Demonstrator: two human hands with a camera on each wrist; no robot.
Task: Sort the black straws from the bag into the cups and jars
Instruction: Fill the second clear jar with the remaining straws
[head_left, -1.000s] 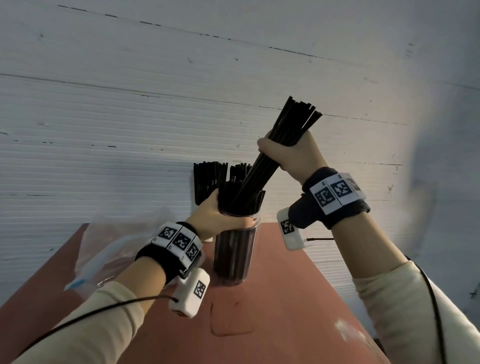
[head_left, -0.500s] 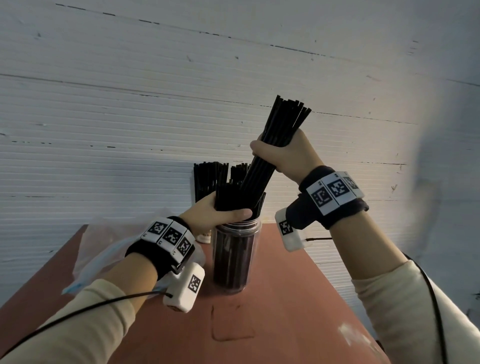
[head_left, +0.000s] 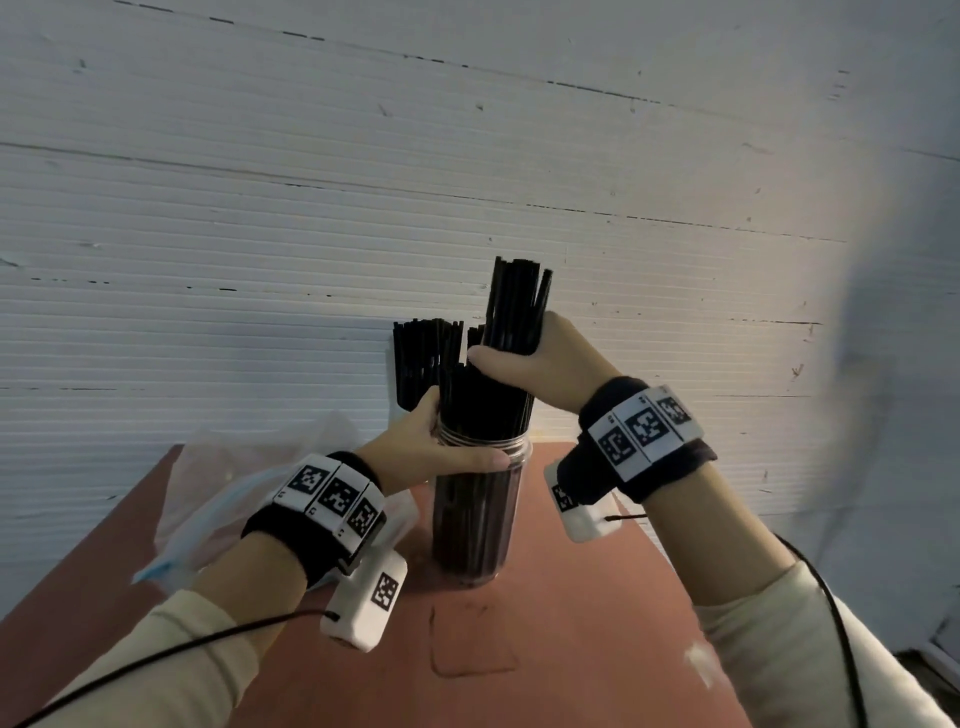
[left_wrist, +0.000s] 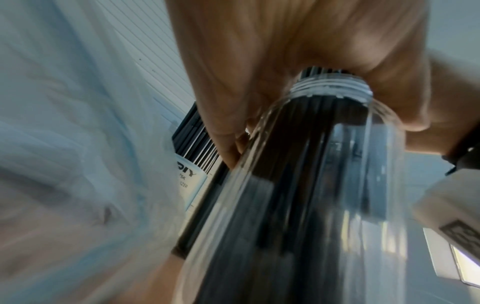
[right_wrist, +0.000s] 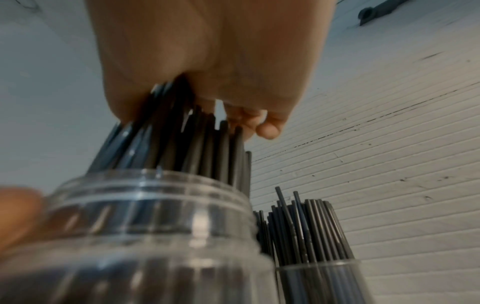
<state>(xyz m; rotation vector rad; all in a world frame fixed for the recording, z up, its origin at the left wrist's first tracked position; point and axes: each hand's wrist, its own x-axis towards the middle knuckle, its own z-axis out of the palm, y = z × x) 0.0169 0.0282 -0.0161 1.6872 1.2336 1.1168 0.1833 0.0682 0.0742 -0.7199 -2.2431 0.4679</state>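
A tall clear jar (head_left: 480, 519) stands on the red-brown table (head_left: 571, 623), packed with black straws. My left hand (head_left: 441, 447) grips the jar around its threaded neck, thumb across the front. In the left wrist view the jar (left_wrist: 298, 185) fills the frame under my left hand (left_wrist: 259, 61). My right hand (head_left: 524, 364) grips a bundle of black straws (head_left: 517, 301) nearly upright, its lower ends inside the jar's mouth. In the right wrist view my right hand's fingers (right_wrist: 259, 123) wrap the bundle (right_wrist: 182, 144) just above the jar rim (right_wrist: 155, 185).
Behind the jar stand other holders full of black straws (head_left: 423, 358): a white labelled cup (left_wrist: 192, 185) and a clear cup (right_wrist: 311, 257). A crumpled clear plastic bag (head_left: 234, 488) lies at the left. A white ribbed wall (head_left: 467, 182) stands close behind the table.
My right hand has swung the slanted bundle upright and lowered it deeper into the jar. My left hand has slid down from the straws at the rim to the jar's neck.
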